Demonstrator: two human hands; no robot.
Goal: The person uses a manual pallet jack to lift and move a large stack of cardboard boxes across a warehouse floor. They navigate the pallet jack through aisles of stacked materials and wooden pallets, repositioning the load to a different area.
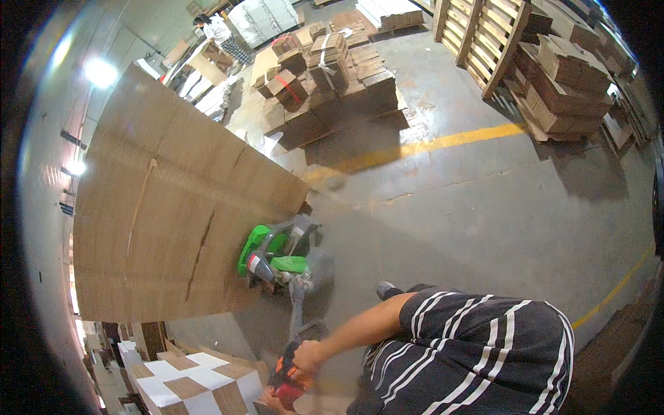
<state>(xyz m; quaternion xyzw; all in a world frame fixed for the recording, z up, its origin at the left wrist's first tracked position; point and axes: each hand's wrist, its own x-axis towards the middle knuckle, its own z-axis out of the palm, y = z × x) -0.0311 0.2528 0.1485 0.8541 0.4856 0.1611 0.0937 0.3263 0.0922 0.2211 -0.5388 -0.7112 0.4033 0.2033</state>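
Observation:
A green and grey pallet truck [289, 264] stands low on the floor beside a large brown block of stacked cardboard [166, 200]. Its grey tiller arm [297, 308] rises toward me and ends in a black, orange and red control handle [282, 373]. My right hand [308, 357] is closed around the upper side of that handle, its forearm reaching in from a black sleeve with white stripes. Lower down, at the bottom edge, my left hand [278, 400] is closed on the handle's near side, partly cut off by the frame.
White-and-brown stacked cartons [197, 380] stand close by at lower left. Bundled cardboard on a low stack [339, 90] lies ahead, past a yellow floor line [456, 140]. At far right, a wooden pallet [481, 38] leans near cardboard piles [560, 90]. Another person [220, 34] is far off.

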